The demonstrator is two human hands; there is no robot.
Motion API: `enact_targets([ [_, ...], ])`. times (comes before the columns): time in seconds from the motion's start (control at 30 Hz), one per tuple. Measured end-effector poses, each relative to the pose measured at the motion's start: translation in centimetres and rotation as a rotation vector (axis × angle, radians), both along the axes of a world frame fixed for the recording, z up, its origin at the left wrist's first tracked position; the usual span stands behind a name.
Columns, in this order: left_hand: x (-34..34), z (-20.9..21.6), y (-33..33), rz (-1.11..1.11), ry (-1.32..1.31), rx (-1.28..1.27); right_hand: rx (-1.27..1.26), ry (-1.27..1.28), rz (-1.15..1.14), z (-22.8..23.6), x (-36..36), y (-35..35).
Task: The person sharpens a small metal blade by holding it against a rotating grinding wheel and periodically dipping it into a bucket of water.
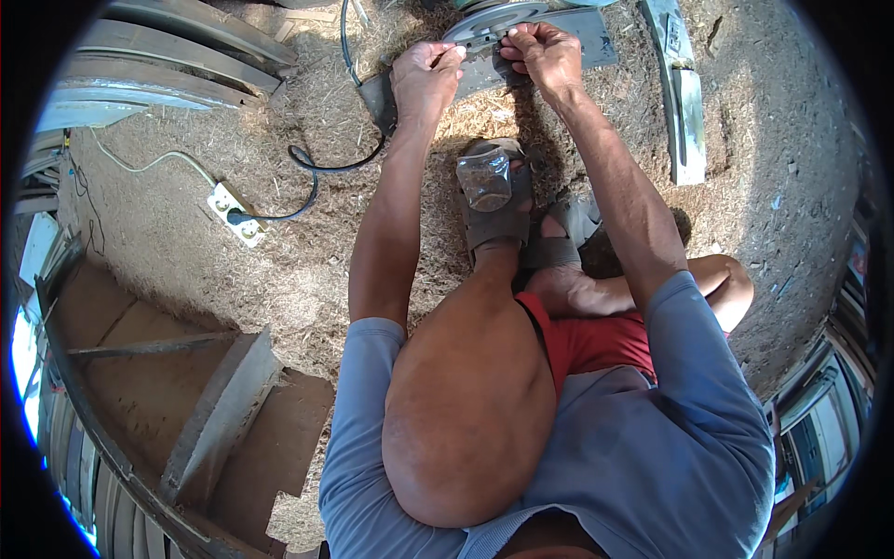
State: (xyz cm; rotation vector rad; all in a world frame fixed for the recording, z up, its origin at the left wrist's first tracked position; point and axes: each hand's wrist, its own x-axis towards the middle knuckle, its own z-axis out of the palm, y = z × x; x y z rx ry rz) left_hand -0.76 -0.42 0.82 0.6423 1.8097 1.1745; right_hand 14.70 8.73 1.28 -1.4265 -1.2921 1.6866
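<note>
At the top of the head view, my left hand and my right hand are both closed, thumbs and fingers pinched. Between them they hold the two ends of a short grey strip with dark spots, possibly metal. It lies against or just in front of a round grey disc, part of a machine cut off by the upper edge; whether they touch I cannot tell. Under my hands runs a flat grey board, and a dark flat piece is beside my left wrist.
A black cable leads to a white power strip on the sawdust-covered ground. Curved boards are stacked at the far left. A wooden frame lies near left. Clear plastic rests over my sandalled foot. Pale planks lie right.
</note>
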Motion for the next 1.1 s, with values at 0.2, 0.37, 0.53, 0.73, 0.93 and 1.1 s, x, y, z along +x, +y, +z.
enact_targets([
  [0.2,0.3,0.3,-0.3,0.041,-0.051,0.025,0.026,-0.046,0.028,0.2,0.0,-0.1],
  [0.37,0.2,0.5,-0.6,0.065,-0.07,0.033,0.024,-0.029,0.014,0.3,-0.5,-0.3],
  [0.53,0.0,0.1,-0.8,0.098,-0.068,0.059,0.066,-0.008,0.016,0.1,-0.7,-0.3],
  [0.73,0.0,0.2,-1.1,0.127,-0.089,0.093,0.098,-0.066,0.048,0.0,-1.0,-0.3],
  [0.93,-0.4,0.2,-1.3,0.124,-0.114,0.098,0.121,-0.152,0.094,-1.1,-1.0,-0.2],
  [1.1,-0.6,0.1,-1.4,0.112,-0.101,0.084,0.116,-0.16,0.104,-0.5,-1.1,-0.4],
])
